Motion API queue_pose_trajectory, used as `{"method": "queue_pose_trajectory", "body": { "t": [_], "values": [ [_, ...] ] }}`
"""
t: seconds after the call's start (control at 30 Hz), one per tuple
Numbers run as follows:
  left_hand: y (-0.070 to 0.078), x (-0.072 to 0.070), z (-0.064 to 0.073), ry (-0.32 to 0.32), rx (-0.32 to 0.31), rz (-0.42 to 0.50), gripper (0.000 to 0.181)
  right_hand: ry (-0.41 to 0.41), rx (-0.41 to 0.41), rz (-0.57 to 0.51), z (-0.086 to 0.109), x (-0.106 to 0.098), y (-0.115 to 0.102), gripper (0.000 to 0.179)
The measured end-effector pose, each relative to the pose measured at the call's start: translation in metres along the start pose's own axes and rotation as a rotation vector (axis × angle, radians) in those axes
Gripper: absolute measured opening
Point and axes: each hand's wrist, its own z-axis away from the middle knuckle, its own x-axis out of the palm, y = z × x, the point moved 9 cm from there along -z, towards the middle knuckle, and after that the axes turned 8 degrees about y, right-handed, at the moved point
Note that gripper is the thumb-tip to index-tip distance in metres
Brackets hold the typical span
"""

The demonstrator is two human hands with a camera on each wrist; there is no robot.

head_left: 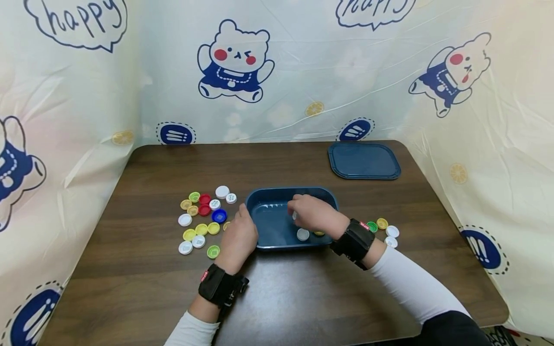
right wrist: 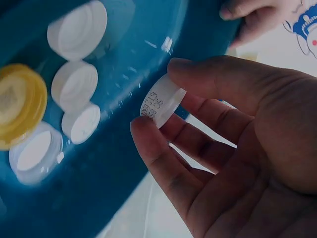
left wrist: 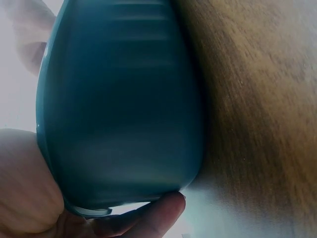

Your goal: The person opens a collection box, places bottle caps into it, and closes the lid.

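Observation:
Between the hands stands a dark blue rectangular tray (head_left: pixel 270 223) with raised walls. My left hand (head_left: pixel 238 238) grips its left end; in the left wrist view its fingers (left wrist: pixel 166 210) curl against the tray's outer wall (left wrist: pixel 124 104). Over the tray, my right hand (head_left: pixel 318 214) pinches a white bottle cap (right wrist: pixel 161 101) between thumb and index finger. Printed characters show on that cap's side. Inside the tray lie several white caps (right wrist: pixel 77 29) and a yellow cap (right wrist: pixel 22 106). My right hand hides part of the tray's interior in the head view.
Left of the tray lie several loose caps: white (head_left: pixel 185 220), yellow (head_left: pixel 201 229), red (head_left: pixel 204 210), green (head_left: pixel 213 252) and a blue one (head_left: pixel 219 216). Several more, including a green cap (head_left: pixel 372 226), lie to the right. A flat blue lid (head_left: pixel 364 161) rests at the back right.

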Motion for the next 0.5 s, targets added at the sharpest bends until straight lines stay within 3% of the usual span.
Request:
{"method": "queue_pose_trajectory", "body": {
  "t": [0.27,0.5],
  "values": [
    [-0.001,0.003,0.001,-0.019,-0.007,0.008,0.058,-0.044,0.034,0.027,-0.009,0.014,-0.002,0.026],
    [-0.002,0.002,-0.001,-0.021,-0.015,0.005,0.059,-0.029,0.032,0.007,-0.007,0.007,-0.002,0.040]
  ]
}}
